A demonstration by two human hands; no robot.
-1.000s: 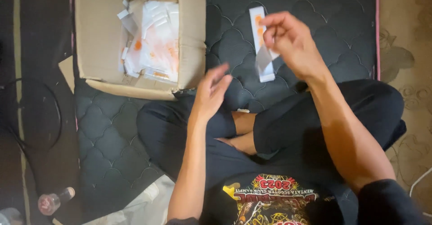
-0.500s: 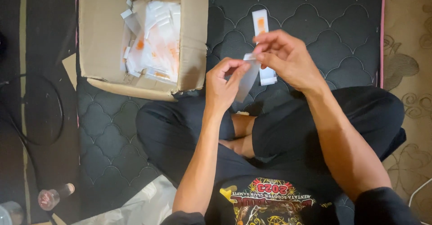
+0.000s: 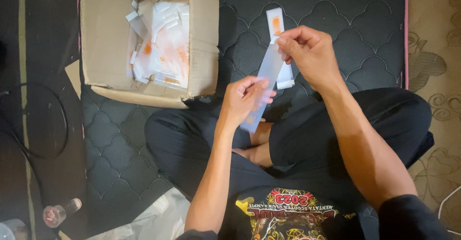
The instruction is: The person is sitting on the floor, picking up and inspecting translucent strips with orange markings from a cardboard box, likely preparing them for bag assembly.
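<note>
Person's sitting cross-legged on a dark quilted mattress (image 3: 336, 24), both hands gripping one long clear plastic sleeve (image 3: 265, 79): right hand (image 3: 307, 52) pinches the far end, left hand (image 3: 242, 100) clasps the near part. Cardboard box (image 3: 108, 52) of similar white-and-orange packets (image 3: 165, 52) sits to the left.

Both hands (image 3: 245, 100) (image 3: 307, 52) pinch a seemingly clear strip (image 3: 266, 76).

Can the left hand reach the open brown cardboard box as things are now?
Probably yes: the left hand is near the cardboard box with nothing between, but it holds a translucent plastic strip with the right hand.
</note>
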